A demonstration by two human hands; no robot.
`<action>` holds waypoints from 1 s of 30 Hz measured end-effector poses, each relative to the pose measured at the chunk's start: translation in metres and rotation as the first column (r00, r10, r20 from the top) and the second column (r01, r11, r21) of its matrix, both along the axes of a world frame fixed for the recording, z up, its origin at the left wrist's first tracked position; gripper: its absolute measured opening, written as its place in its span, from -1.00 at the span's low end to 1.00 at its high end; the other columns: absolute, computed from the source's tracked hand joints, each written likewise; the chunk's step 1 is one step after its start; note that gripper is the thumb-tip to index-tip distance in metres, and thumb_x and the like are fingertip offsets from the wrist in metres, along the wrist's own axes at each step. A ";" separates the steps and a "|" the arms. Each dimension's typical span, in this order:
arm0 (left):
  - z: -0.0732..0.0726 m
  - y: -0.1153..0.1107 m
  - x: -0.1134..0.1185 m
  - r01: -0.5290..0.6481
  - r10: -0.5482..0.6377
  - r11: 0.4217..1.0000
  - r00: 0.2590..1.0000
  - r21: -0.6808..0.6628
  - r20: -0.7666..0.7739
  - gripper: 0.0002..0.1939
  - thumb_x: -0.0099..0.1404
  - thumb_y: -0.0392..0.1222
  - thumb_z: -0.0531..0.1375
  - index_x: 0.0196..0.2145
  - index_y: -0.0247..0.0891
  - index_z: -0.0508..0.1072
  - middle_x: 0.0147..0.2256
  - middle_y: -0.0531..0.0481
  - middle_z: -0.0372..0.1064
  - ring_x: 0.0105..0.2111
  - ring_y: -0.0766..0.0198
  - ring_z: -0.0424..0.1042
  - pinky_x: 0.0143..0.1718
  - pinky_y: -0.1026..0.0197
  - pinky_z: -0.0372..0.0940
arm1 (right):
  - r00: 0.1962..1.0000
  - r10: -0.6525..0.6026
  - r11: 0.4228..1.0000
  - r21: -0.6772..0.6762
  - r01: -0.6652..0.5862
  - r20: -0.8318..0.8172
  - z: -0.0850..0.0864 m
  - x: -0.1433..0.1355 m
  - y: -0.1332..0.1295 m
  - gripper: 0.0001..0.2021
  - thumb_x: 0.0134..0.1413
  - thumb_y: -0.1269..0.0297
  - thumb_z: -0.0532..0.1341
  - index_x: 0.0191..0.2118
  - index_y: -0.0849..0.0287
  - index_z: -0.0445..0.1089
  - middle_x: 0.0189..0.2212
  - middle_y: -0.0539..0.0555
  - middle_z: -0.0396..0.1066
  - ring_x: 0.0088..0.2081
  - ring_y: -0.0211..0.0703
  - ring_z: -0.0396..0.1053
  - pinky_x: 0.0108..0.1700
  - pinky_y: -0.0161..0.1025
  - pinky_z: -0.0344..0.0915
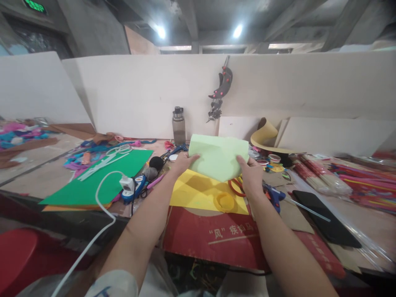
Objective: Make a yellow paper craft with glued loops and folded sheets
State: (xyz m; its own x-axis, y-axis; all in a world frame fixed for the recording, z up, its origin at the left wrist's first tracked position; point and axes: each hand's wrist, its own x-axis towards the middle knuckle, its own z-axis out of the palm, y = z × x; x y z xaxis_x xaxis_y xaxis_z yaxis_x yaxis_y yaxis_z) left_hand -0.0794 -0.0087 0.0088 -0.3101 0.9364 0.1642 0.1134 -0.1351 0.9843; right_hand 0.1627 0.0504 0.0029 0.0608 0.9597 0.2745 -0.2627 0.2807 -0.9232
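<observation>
A pale green sheet point(218, 156) is held up over the table, its upper edge bent over in a curve. My left hand point(185, 162) pinches its left side, thumb on the near face. On the right side, my right hand point(250, 171) grips it the same way. Beneath it lies a yellow sheet point(192, 192) with a round yellow piece point(225, 202) on top. Scissors with red and yellow handles point(236, 186) lie close to my right hand, partly hidden by it. A red printed board point(213, 239) is under the yellow sheet.
A green sheet point(105, 181) and a blue power strip point(133, 190) with a white plug lie left. A bottle point(178, 126) stands at the back. To the right are a blue glue gun point(274, 196), a black phone point(324, 216) and bundles of coloured pipe cleaners point(368, 179).
</observation>
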 end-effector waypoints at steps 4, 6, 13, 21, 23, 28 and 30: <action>-0.004 0.002 0.002 0.093 -0.094 0.995 0.995 0.045 0.020 -0.41 -0.14 0.11 0.46 -0.23 -0.37 0.58 -0.24 -0.17 0.57 -0.38 0.17 0.50 -0.35 0.21 0.36 | 0.987 -0.117 0.993 0.038 0.113 0.106 0.000 0.004 0.001 -0.55 -0.14 -0.09 0.36 -0.62 0.20 0.30 -0.72 -0.13 0.19 -0.61 -0.38 0.07 -0.58 -0.35 0.04; -0.005 0.004 0.001 0.121 -0.128 0.990 0.987 0.071 0.101 -0.40 -0.15 0.05 0.48 -0.19 -0.36 0.56 -0.22 -0.17 0.57 -0.35 0.17 0.51 -0.29 0.17 0.38 | 0.996 -0.055 0.998 -0.001 0.055 0.065 0.001 0.004 0.001 -0.52 -0.11 -0.17 0.32 -0.59 0.19 0.31 -0.71 -0.11 0.22 -0.62 -0.36 0.10 -0.59 -0.35 0.06; -0.003 0.012 -0.012 -0.083 0.000 0.962 0.953 0.260 0.301 -0.41 -0.14 0.04 0.48 -0.19 -0.36 0.54 -0.26 -0.13 0.57 -0.28 0.18 0.52 -0.20 0.17 0.36 | 0.855 0.516 0.852 -0.074 -0.518 -0.044 0.010 0.000 -0.004 -0.47 -0.12 -0.25 0.28 -0.21 0.13 0.45 -0.36 0.06 0.50 -0.46 -0.21 0.40 -0.60 -0.33 0.30; -0.004 0.013 -0.018 -0.146 0.068 0.952 0.958 0.268 0.280 -0.45 -0.14 0.06 0.47 -0.26 -0.37 0.56 -0.33 -0.11 0.57 -0.29 0.17 0.52 -0.23 0.19 0.36 | 0.822 0.569 0.822 -0.030 -0.569 -0.007 0.012 0.004 -0.010 -0.44 -0.20 -0.07 0.40 -0.06 0.09 0.41 -0.16 0.07 0.50 -0.28 -0.16 0.45 -0.51 -0.33 0.45; -0.005 0.014 -0.018 -0.162 0.083 0.947 0.958 0.279 0.275 -0.45 -0.12 0.08 0.46 -0.26 -0.38 0.57 -0.32 -0.12 0.57 -0.28 0.15 0.52 -0.22 0.19 0.37 | 0.834 0.549 0.836 -0.035 -0.547 0.053 0.011 0.000 -0.012 -0.37 -0.30 0.06 0.47 -0.02 0.07 0.37 -0.17 0.04 0.51 -0.26 -0.15 0.45 -0.45 -0.29 0.48; -0.008 0.016 -0.016 -0.170 0.087 0.940 0.957 0.295 0.275 -0.44 -0.09 0.12 0.44 -0.25 -0.38 0.58 -0.32 -0.14 0.57 -0.27 0.14 0.52 -0.21 0.17 0.38 | 0.915 0.392 0.920 -0.063 -0.387 0.095 0.004 -0.008 -0.012 -0.48 -0.34 0.13 0.48 -0.18 0.15 0.39 -0.34 0.01 0.53 -0.40 -0.25 0.43 -0.46 -0.33 0.44; -0.009 0.016 -0.016 -0.164 0.079 0.940 0.957 0.300 0.278 -0.44 -0.07 0.15 0.42 -0.26 -0.38 0.58 -0.33 -0.14 0.56 -0.30 0.15 0.52 -0.25 0.18 0.39 | 0.944 0.324 0.944 -0.091 -0.318 0.061 0.000 -0.009 -0.008 -0.56 -0.35 0.08 0.47 -0.30 0.17 0.39 -0.42 -0.01 0.51 -0.49 -0.31 0.39 -0.49 -0.35 0.41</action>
